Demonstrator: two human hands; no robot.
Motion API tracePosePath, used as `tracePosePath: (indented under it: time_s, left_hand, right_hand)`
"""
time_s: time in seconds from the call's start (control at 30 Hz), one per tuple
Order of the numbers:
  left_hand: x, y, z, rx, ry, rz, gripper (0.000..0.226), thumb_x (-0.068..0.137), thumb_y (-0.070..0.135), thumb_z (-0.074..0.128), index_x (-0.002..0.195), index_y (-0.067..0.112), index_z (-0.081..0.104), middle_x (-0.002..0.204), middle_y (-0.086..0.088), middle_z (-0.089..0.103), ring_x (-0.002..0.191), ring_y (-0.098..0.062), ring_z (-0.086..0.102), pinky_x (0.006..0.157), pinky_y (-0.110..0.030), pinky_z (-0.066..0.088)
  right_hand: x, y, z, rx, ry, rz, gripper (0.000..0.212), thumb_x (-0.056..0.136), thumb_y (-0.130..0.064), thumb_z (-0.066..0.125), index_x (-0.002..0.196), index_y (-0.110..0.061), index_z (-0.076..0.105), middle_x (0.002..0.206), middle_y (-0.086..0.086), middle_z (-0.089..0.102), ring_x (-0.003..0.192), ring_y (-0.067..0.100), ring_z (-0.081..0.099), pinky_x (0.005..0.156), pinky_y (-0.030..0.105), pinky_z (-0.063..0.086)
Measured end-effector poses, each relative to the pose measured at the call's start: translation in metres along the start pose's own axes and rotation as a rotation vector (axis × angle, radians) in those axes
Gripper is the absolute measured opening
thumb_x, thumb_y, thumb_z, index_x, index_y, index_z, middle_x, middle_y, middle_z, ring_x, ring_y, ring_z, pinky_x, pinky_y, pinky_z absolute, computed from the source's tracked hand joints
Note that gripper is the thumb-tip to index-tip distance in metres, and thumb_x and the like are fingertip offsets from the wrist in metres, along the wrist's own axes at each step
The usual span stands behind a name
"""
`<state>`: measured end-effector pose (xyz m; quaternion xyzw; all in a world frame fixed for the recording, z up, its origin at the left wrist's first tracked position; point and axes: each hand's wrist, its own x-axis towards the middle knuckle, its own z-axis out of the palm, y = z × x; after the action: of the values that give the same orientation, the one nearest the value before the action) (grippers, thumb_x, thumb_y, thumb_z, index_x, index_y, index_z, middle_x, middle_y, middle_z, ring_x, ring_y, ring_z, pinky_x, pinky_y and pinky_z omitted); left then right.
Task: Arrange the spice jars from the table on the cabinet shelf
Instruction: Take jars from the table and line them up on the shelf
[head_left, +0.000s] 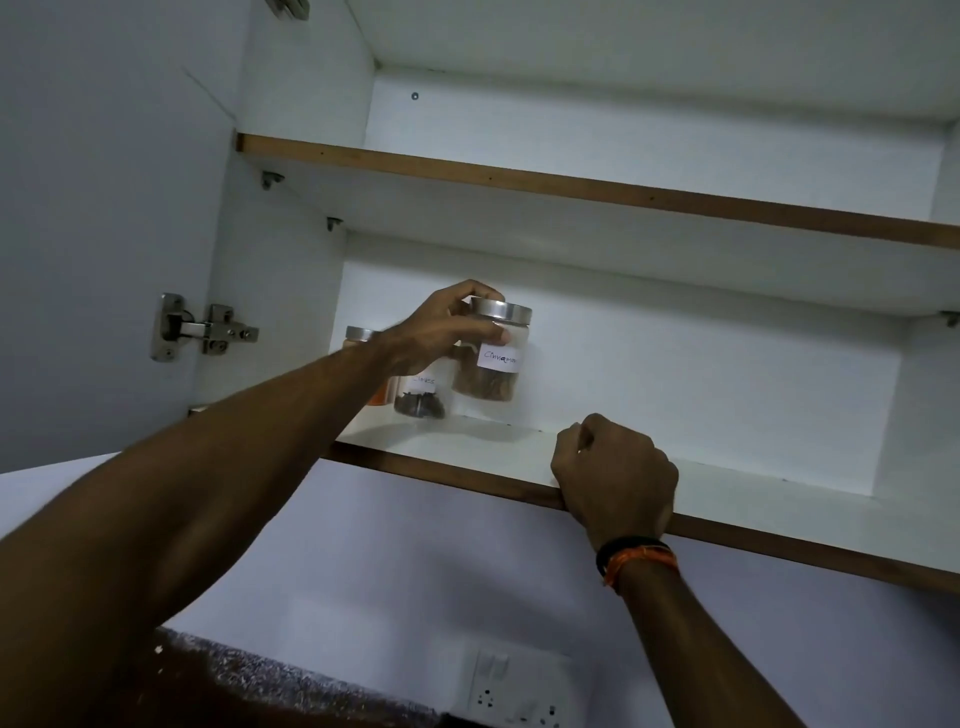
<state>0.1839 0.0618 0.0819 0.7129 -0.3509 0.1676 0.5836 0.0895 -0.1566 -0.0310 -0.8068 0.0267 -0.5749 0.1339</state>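
My left hand (447, 325) grips a clear jar labelled cinnamon (491, 364) near its steel lid, holding it just above the lower cabinet shelf (753, 496). Left of it on the shelf stands a jar of dark cloves (422, 397), partly hidden by my wrist. Behind that is a third steel-lidded jar with orange contents (359, 338), mostly covered by my forearm. My right hand (615, 475) is closed over the shelf's brown front edge and holds no jar.
An upper shelf (571, 187) runs above. The open cabinet door with a metal hinge (202, 327) is at the left. A wall socket (511, 688) and a speckled dark countertop (291, 675) lie below the cabinet.
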Motion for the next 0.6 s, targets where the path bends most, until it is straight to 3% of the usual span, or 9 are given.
tracePosePath:
  time_s: [0.13,0.3,0.47,0.6]
  left_hand:
    - [0.019,-0.017,0.001,0.055,-0.037,-0.008,0.046,0.074,0.015,0.083,0.114,0.021,0.061,0.119,-0.016,0.06,0.103,-0.031,0.066,0.078,-0.041,0.063]
    - [0.036,-0.039,0.005,0.182,-0.134,-0.029,0.042,0.081,0.01,0.079,0.114,0.023,0.055,0.122,-0.017,0.057,0.104,-0.033,0.064,0.079,-0.035,0.062]
    - [0.046,-0.053,0.009,0.264,-0.168,-0.066,0.045,0.081,0.008,0.078,0.116,0.021,0.053,0.123,-0.013,0.058,0.107,-0.031,0.061,0.083,-0.035,0.061]
    - [0.049,-0.057,0.009,0.338,-0.196,-0.097,0.046,0.08,0.007,0.078,0.116,0.021,0.053,0.117,-0.007,0.06,0.105,-0.025,0.06,0.077,-0.029,0.059]
  right_hand:
    - [-0.001,0.0,0.002,0.016,0.04,-0.018,0.027,0.084,-0.024,0.063,0.059,-0.015,0.061,0.048,-0.005,0.045,0.042,0.015,0.038,0.051,0.019,0.025]
    - [-0.003,0.002,0.004,0.043,0.075,-0.037,0.027,0.084,-0.028,0.056,0.06,-0.016,0.063,0.05,-0.002,0.058,0.042,0.014,0.042,0.05,0.02,0.032]
    - [-0.002,0.001,0.004,0.039,0.115,-0.056,0.029,0.082,-0.03,0.053,0.058,-0.016,0.063,0.048,-0.003,0.057,0.042,0.011,0.036,0.051,0.013,0.018]
    - [-0.002,0.001,0.005,0.038,0.134,-0.061,0.029,0.081,-0.03,0.053,0.058,-0.015,0.063,0.047,-0.003,0.057,0.042,0.01,0.034,0.054,0.01,0.013]
